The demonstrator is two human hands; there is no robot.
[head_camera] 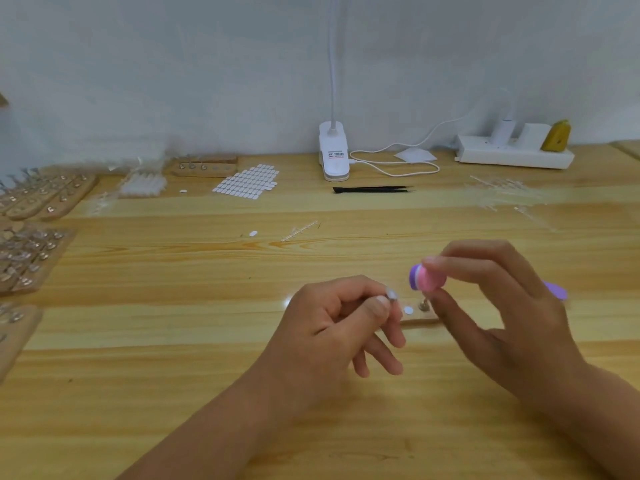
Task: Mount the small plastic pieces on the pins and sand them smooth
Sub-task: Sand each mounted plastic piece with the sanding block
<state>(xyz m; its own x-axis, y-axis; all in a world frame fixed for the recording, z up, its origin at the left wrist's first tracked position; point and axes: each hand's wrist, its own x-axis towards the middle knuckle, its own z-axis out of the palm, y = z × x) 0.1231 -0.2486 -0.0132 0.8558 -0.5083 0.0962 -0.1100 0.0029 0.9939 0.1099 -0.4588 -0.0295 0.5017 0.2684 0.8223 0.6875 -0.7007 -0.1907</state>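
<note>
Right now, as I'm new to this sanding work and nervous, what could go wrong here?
The small piece is only pinched by the left hand at its very fingertips; it could slip and vanish among the loose bits on the table. The file in the right hand hovers close to those fingertips and might scrape them.

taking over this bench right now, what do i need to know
Left hand: pinches a small clear piece just above the wooden block.
Right hand: holds the pink and purple sanding file over the block's pin.
Done: boards holding mounted pieces lie at the left.
Left: finish this piece; whether it is sanded yet I cannot tell. More clear sprues wait at far right.
</note>
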